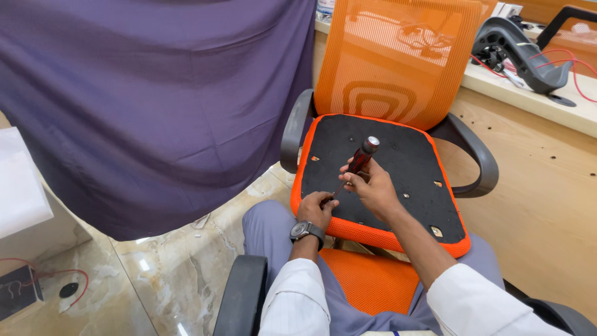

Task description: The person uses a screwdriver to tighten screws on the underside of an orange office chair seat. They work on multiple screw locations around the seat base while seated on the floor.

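Screwdriver [359,159] work on the upturned orange chair seat [379,180] looks early: several mounting holes in its black underside show bare. Right hand [373,186] fingers are clenched round the red handle; left hand [316,208] fingers pinch the tip at the seat's near edge.

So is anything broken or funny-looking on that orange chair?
Yes. The orange chair has its seat tipped up, black underside showing, with bare screw holes. The right hand holds a screwdriver there.
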